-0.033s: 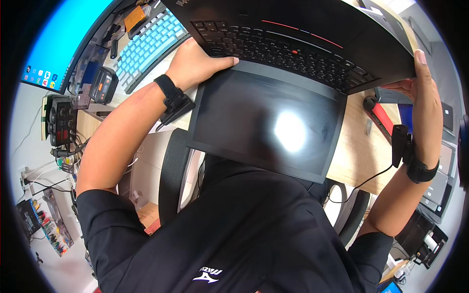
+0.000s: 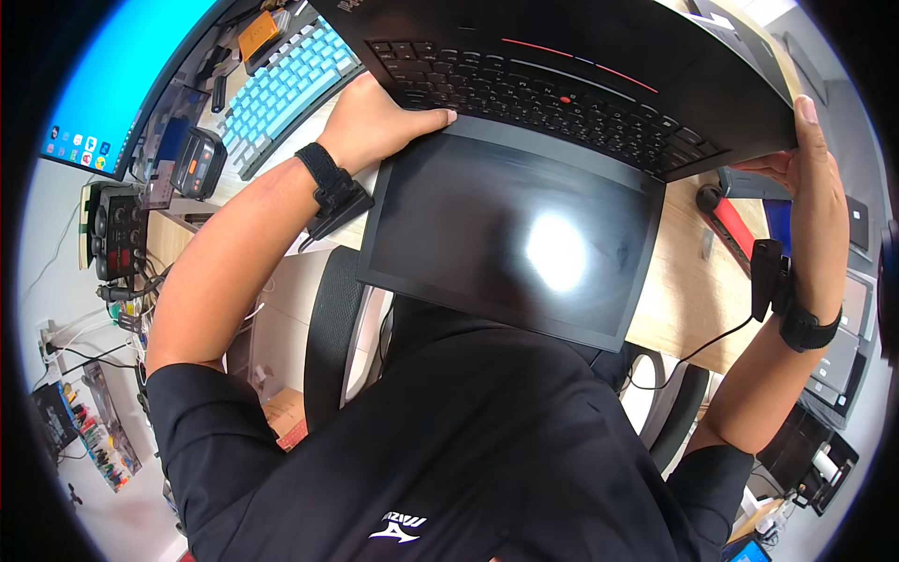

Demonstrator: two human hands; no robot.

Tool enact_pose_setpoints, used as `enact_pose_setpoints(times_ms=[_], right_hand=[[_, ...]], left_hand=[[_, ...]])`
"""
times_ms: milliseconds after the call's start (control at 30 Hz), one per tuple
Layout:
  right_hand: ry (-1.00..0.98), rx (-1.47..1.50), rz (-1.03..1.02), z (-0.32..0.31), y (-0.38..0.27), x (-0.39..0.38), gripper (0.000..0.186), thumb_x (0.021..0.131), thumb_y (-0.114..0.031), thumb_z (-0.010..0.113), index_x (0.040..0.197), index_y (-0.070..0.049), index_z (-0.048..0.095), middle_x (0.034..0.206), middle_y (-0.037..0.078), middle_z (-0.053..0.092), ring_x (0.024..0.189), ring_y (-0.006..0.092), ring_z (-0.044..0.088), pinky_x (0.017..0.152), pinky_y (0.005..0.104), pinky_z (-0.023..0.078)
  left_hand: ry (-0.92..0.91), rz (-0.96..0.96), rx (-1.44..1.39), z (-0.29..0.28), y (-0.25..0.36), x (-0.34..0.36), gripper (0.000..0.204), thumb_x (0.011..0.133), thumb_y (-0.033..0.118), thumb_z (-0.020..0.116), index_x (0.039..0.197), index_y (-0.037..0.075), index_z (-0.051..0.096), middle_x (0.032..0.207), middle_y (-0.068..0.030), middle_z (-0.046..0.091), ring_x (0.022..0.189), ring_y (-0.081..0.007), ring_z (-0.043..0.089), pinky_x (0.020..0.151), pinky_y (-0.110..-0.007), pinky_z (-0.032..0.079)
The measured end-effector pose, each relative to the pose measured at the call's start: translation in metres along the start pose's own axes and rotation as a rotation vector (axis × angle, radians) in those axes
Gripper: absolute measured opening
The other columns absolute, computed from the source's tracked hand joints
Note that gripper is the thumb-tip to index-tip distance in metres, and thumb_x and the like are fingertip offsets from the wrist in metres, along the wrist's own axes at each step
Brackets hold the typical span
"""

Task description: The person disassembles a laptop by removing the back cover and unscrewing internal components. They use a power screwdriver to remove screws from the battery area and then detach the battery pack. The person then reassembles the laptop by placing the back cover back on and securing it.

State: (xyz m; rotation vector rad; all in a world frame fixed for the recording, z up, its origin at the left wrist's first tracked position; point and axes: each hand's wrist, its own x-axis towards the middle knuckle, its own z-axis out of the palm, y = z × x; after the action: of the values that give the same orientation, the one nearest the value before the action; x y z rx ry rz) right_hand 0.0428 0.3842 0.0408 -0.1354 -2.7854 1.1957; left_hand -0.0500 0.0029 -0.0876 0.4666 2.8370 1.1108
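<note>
A black laptop (image 2: 599, 33) is spread wide between my hands. Its dark, glossy screen (image 2: 449, 206) lies nearest me, reaching past the desk edge above my lap, with a bright reflection on it. Beyond the hinge the keyboard half is tilted up, its keys and a small red pointing stick (image 2: 565, 99) facing me. My left hand (image 2: 370, 122) grips the left side near the hinge, thumb laid along the keyboard's near edge; its other fingers are hidden. At the far right corner, my right hand (image 2: 815, 173) holds the base, thumb on the edge and fingers partly visible beneath.
A light-blue keyboard (image 2: 290, 84) sits left of the laptop, near a lit monitor (image 2: 117, 80) and a small dark device (image 2: 198, 164). A red-and-black tool (image 2: 729, 223) lies right on the wooden desk (image 2: 684, 281). A cable (image 2: 702, 351) hangs from my right wrist strap.
</note>
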Motion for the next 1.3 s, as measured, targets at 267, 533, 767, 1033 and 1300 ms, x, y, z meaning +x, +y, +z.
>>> enact_pose_setpoints(times_ms=[267,533,767,1033,1300], right_hand=[[0.11,0.0,0.087,-0.005,0.025,0.008,0.076,0.107,-0.063,0.043,0.114,0.006,0.071,0.096,0.02,0.078,0.097,0.0286,0.077,0.106,0.0408,0.052],[0.022,0.012,-0.028,-0.001,0.009,0.004,0.076,0.107,-0.064,0.042,0.114,0.006,0.071,0.096,0.019,0.078,0.096,0.0283,0.077,0.107,0.0414,0.051],[0.1,-0.021,0.058,-0.007,0.026,0.008,0.076,0.107,-0.064,0.042,0.114,0.006,0.07,0.096,0.018,0.078,0.095,0.0275,0.077,0.107,0.0415,0.051],[0.078,0.026,0.07,-0.007,0.028,0.011,0.075,0.107,-0.064,0.043,0.115,0.006,0.07,0.097,0.018,0.078,0.094,0.027,0.076,0.105,0.0412,0.052],[0.022,0.032,-0.015,-0.002,0.008,0.005,0.074,0.107,-0.062,0.044,0.113,0.006,0.071,0.097,0.017,0.078,0.094,0.0261,0.076,0.108,0.0397,0.05]], left_hand=[[0.002,0.018,0.016,0.0,-0.003,0.001,0.042,0.08,0.028,0.087,0.114,0.005,0.077,0.106,-0.0117,0.08,0.095,-0.0237,0.076,0.09,-0.034,0.058],[-0.02,0.001,0.035,-0.001,-0.005,0.001,0.043,0.079,0.03,0.088,0.114,0.006,0.078,0.106,-0.0126,0.08,0.096,-0.0249,0.076,0.09,-0.034,0.058],[-0.009,-0.007,0.038,-0.001,-0.003,0.0,0.043,0.08,0.03,0.087,0.114,0.005,0.077,0.106,-0.0128,0.08,0.096,-0.0258,0.076,0.09,-0.034,0.058],[-0.024,0.004,0.048,-0.002,-0.003,0.001,0.043,0.08,0.03,0.087,0.113,0.004,0.077,0.105,-0.0127,0.08,0.095,-0.0253,0.076,0.09,-0.034,0.058],[-0.014,0.011,0.03,-0.001,-0.005,0.001,0.044,0.079,0.031,0.087,0.113,0.004,0.077,0.104,-0.0126,0.08,0.094,-0.0254,0.076,0.09,-0.034,0.058]])
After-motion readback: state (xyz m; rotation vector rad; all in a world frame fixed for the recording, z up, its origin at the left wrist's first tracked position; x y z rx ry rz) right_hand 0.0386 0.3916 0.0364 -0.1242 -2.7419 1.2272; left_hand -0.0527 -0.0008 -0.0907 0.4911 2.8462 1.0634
